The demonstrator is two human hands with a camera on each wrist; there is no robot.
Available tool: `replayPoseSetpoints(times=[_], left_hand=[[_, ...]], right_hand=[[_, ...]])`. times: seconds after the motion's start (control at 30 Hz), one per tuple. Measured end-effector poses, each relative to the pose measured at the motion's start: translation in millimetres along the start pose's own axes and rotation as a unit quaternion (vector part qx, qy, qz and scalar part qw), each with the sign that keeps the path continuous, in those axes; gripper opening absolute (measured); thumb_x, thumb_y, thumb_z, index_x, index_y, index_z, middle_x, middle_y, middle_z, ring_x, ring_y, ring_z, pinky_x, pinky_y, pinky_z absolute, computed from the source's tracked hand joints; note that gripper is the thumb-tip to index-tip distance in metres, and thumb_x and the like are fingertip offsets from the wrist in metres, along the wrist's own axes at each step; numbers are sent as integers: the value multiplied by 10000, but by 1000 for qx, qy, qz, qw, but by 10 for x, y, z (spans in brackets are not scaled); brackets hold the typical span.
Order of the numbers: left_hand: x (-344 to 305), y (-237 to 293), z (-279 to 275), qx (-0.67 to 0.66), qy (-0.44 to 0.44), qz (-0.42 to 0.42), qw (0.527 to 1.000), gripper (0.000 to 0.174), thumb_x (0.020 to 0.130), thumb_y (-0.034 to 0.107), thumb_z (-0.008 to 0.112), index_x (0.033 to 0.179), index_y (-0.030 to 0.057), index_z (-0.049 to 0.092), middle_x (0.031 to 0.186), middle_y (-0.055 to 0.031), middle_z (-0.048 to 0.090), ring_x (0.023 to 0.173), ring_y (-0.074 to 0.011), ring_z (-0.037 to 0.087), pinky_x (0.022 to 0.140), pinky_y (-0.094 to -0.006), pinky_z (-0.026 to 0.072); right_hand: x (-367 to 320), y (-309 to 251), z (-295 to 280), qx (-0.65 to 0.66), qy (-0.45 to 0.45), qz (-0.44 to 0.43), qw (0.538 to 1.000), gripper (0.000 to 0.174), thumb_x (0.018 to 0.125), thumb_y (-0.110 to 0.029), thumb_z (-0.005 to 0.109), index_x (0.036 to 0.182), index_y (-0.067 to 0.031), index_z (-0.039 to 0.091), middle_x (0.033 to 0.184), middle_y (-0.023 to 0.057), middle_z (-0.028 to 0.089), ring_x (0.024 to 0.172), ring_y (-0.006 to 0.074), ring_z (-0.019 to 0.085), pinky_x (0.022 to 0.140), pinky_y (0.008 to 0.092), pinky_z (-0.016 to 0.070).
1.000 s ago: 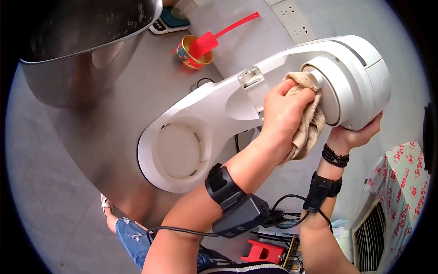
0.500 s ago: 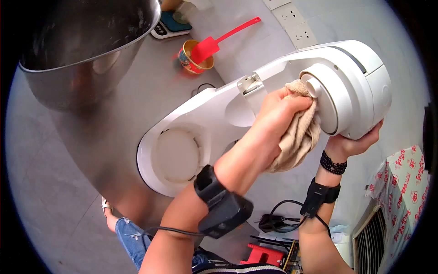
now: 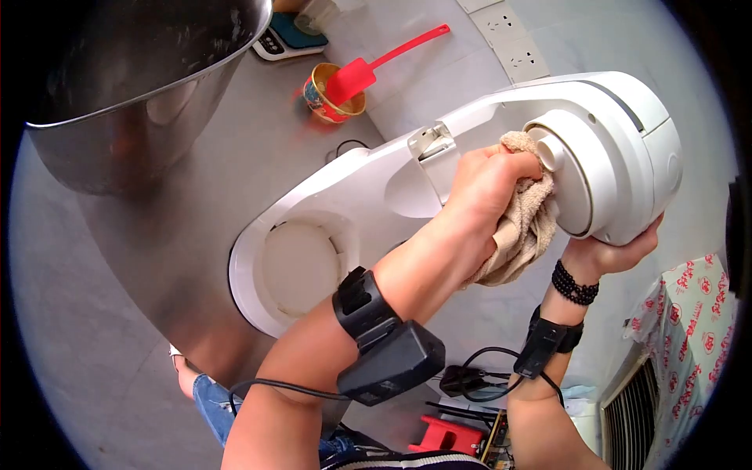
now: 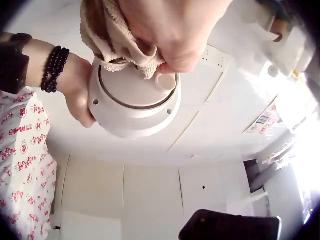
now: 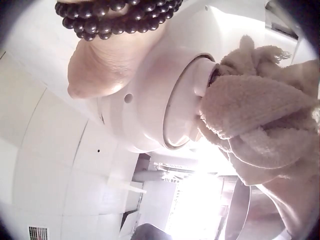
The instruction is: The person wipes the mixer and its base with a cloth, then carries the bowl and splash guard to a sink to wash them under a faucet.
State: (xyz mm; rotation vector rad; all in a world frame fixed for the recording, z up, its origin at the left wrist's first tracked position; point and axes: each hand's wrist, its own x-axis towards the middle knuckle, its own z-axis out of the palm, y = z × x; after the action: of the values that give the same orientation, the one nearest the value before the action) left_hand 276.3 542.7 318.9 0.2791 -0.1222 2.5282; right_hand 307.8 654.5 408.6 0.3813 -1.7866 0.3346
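1. The left hand (image 3: 487, 186) has its grip clamped on a tan cloth (image 3: 523, 239), with the fingers bent and pinching it.
2. The cloth is bunched up against the flat round face of the white mixer head (image 3: 630, 160), right by a small round knob (image 3: 551, 154). Part of the cloth hangs down below the hand.
3. The right hand (image 3: 613, 254) has its grip clamped on the outer side of the mixer head, with the fingers bent round it. Black beads (image 3: 575, 285) go round that wrist.
4. The mixer head is tipped back from the white mixer base (image 3: 372, 192). The base sits on the gray tabletop (image 3: 184, 274) and has a round hollow (image 3: 301, 266) in it.
5. A big metal bowl (image 3: 129, 137) is at the top left of the head view.
6. A small bright bowl (image 3: 319, 102) holds a red spatula (image 3: 354, 79), near a scale (image 3: 270, 45).
7. Wall sockets (image 3: 521, 59) are past the mixer head. A red stool (image 3: 448, 435) is low down, behind the arms.
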Motion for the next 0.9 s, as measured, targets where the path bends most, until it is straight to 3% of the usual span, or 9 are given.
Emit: replayPoseSetpoints(times=[0.2, 0.33, 0.47, 0.57, 0.67, 0.7, 0.8, 0.87, 0.9], left_hand=[[68, -2, -84, 57, -8, -25, 998, 135, 708, -1, 527, 827, -49, 570, 717, -110, 590, 572, -188, 581, 491, -307, 475], [202, -55, -127, 141, -3, -23, 990, 153, 731, 26, 532, 864, -38, 572, 738, -94, 597, 618, -170, 598, 547, -283, 484], [384, -37, -273, 309, -34, -19, 950, 144, 736, 37, 536, 850, -33, 590, 748, -91, 605, 661, -147, 605, 587, -258, 485], [604, -199, -467, 512, 68, 79, 853, 109, 689, 18, 569, 782, 11, 626, 782, -115, 638, 695, -150, 611, 590, -273, 492], [294, 35, -340, 158, 101, 236, 953, 210, 720, 39, 516, 917, -10, 569, 803, -81, 632, 710, -180, 610, 640, -304, 490], [151, 132, -235, 150, 73, 286, 944, 226, 730, 14, 480, 950, -13, 522, 843, -109, 597, 776, -239, 584, 732, -368, 460], [150, -164, 151, 375, 125, 561, 728, 220, 720, -12, 465, 935, -14, 510, 869, -151, 568, 781, -263, 563, 708, -370, 444], [-9, -270, 248, 391, 142, 594, 689, 215, 698, -12, 482, 911, -7, 510, 866, -163, 541, 828, -301, 523, 775, -390, 403], [-83, -349, 268, 397, 153, 607, 671, 214, 686, -12, 491, 899, -3, 510, 865, -169, 527, 852, -320, 503, 809, -401, 383]], right_hand=[[18, -88, 40, 102, -7, 82, 991, 529, 846, -363, 273, 1227, -40, 446, 1187, 140, 519, 1061, 284, 544, 871, 411, 494], [31, -5, 7, 223, -25, 48, 973, 493, 783, -204, 539, 1170, 85, 440, 1111, 212, 530, 942, 280, 579, 753, 389, 526], [16, 5, -9, 252, -6, 101, 962, 447, 822, -250, 447, 1165, 36, 459, 1115, 168, 540, 977, 263, 567, 806, 379, 508], [29, -34, -6, 166, 5, 107, 980, 455, 864, -337, 315, 1172, -46, 482, 1155, 103, 534, 1037, 245, 549, 874, 377, 480], [20, 29, -35, 82, -5, 26, 996, 437, 867, -333, 325, 1157, -49, 487, 1140, 92, 538, 1031, 233, 547, 865, 366, 474], [25, 67, -32, 80, 0, 17, 997, 437, 866, -334, 324, 1157, -51, 486, 1137, 90, 539, 1029, 231, 547, 862, 366, 473], [10, 47, -24, 136, 9, 27, 990, 424, 821, -281, 418, 1154, -25, 473, 1141, 109, 521, 1024, 237, 537, 853, 363, 464], [9, 16, -40, 298, 21, 97, 949, 491, 736, -163, 617, 1143, 53, 449, 1122, 150, 504, 997, 250, 533, 821, 349, 457], [19, 49, -68, 258, 8, 85, 962, 480, 750, -170, 599, 1149, 49, 445, 1131, 152, 501, 1002, 248, 533, 826, 352, 460]])
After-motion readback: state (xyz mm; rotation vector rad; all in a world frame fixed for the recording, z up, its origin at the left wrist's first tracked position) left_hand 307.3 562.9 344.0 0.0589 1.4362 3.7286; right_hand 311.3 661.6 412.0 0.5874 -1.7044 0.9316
